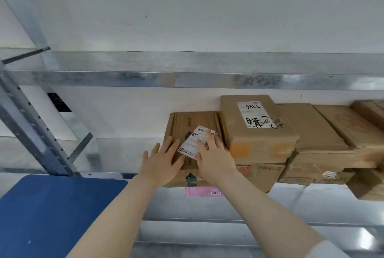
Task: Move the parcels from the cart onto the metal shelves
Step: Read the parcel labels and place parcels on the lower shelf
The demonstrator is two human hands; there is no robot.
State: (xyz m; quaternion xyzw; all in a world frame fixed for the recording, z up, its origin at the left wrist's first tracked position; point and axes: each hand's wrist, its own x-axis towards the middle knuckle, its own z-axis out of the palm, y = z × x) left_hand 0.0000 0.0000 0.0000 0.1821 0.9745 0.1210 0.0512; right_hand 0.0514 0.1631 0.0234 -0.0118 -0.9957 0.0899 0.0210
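Blue cart [52, 212] deck shows at lower left, below the shelf [116, 153] and its grey metal upright [31, 129]. Both bare forearms reach up and forward to the parcel [193, 122], a brown cardboard box on the shelf at its front edge, at the left end of a row of boxes. Left hand [161, 159] lies flat on the parcel's near left corner, fingers straight and slightly fanned. Right hand [214, 158] lies palm down on the parcel's right side, fingers spread over its white label [190, 142]. Neither hand curls round anything. Just right, against the parcel, a taller box [257, 133] stands on another, with more boxes [324, 133] beyond. A pink tag [199, 192] sits on the shelf's front edge under the parcel.
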